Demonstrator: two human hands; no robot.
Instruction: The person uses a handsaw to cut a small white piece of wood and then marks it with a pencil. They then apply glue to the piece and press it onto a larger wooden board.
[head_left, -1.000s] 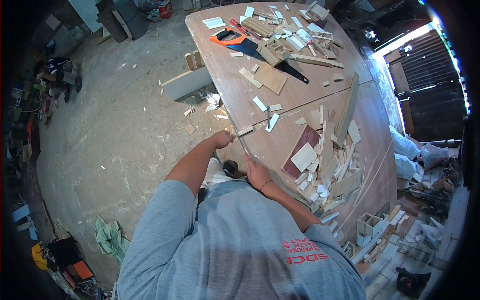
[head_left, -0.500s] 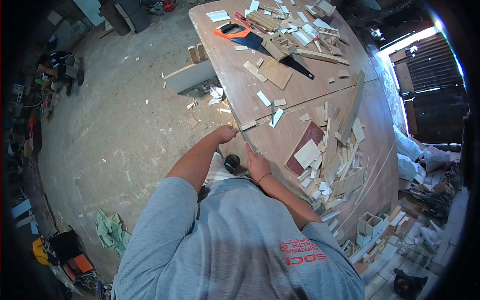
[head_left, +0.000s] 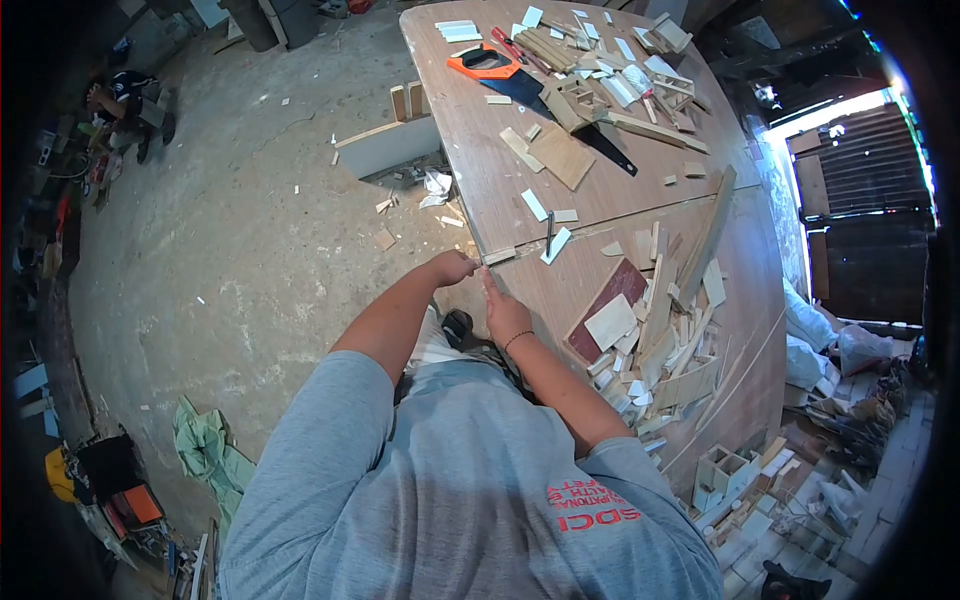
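Observation:
My left hand (head_left: 455, 267) is at the near left edge of the wooden table (head_left: 600, 215), its fingers closed at a small wood strip (head_left: 500, 256) that lies along the edge. Whether the fingers grip that strip or something smaller I cannot make out. Just below it, my right hand (head_left: 508, 315) has its fingers drawn together and its forefinger reaching up to the left fingertips. Anything held in it is hidden. A dark slim tool (head_left: 549, 232) lies on a white strip (head_left: 556, 246) a little to the right of the hands.
A handsaw with an orange handle (head_left: 484, 62) lies farther up the table among wood offcuts. Scraps are heaped around a dark red board (head_left: 607, 308) on the right. A grey panel (head_left: 388, 148) stands left of the table. A person (head_left: 135, 105) sits far left.
My right hand has moved up, bringing its forefinger to my left fingertips. My left hand stays at the table edge. The view has shifted slightly.

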